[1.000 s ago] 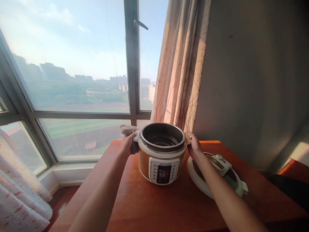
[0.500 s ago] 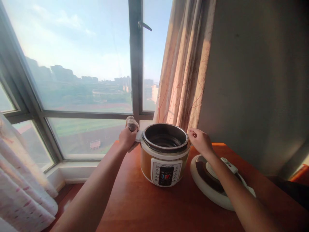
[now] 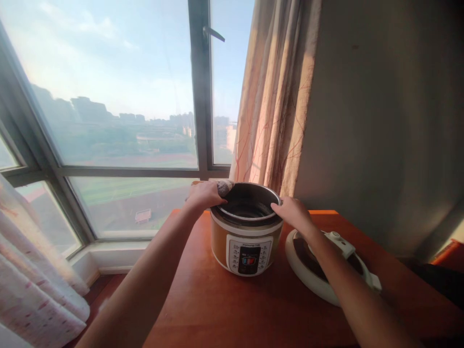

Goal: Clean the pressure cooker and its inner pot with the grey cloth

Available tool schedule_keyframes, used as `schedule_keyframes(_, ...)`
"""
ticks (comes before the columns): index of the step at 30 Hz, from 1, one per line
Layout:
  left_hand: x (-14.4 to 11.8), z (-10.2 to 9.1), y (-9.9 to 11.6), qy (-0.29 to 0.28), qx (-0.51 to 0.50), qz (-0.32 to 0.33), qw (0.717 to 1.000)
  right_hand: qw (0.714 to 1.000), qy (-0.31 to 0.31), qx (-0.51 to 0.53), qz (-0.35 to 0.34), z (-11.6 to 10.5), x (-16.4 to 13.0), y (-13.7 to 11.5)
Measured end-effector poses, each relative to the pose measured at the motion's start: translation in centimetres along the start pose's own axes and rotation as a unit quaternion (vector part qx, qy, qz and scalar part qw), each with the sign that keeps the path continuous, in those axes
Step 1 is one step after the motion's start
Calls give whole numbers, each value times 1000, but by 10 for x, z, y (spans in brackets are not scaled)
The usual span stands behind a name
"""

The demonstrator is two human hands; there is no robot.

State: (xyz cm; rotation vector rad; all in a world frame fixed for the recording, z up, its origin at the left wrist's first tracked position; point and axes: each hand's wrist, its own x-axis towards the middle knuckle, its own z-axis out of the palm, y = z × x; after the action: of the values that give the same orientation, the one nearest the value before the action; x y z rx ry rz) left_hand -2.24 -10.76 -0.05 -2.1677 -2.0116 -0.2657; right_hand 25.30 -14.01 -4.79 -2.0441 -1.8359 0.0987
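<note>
Dark round inner pot, left hand gripping rumpled fuzzy cloth, right hand pinching the smooth rim

The left hand covers part of the cloth it holds and part of the pot's rim; its fingertips are hidden behind the cloth. The right hand shows its thumb at the rim, but its other fingers are mostly hidden, so their grip cannot be told. Both hands hide the sides of the cooker where they rest. The pot's near wall conceals some of its dark floor. Lettering on the panel is too small to read. The right forearm crosses the lid, and the bottom edge cuts off both forearms and the table. Haze blurs the buildings outside.
</note>
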Motion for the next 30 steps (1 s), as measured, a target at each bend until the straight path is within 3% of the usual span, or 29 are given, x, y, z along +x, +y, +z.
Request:
schedule_keyframes(12, 6, 6, -3, 30, -40, -12, 999, 999, 24, 29, 21, 11, 23, -2)
schedule_keyframes(23, 67, 25, -8, 43, -66, -44, 996, 997, 39, 63, 29, 29, 87, -15)
schedule_keyframes(30, 97, 37, -12, 52, -86, -64, 993, 993, 61, 80, 64, 42, 107, -30)
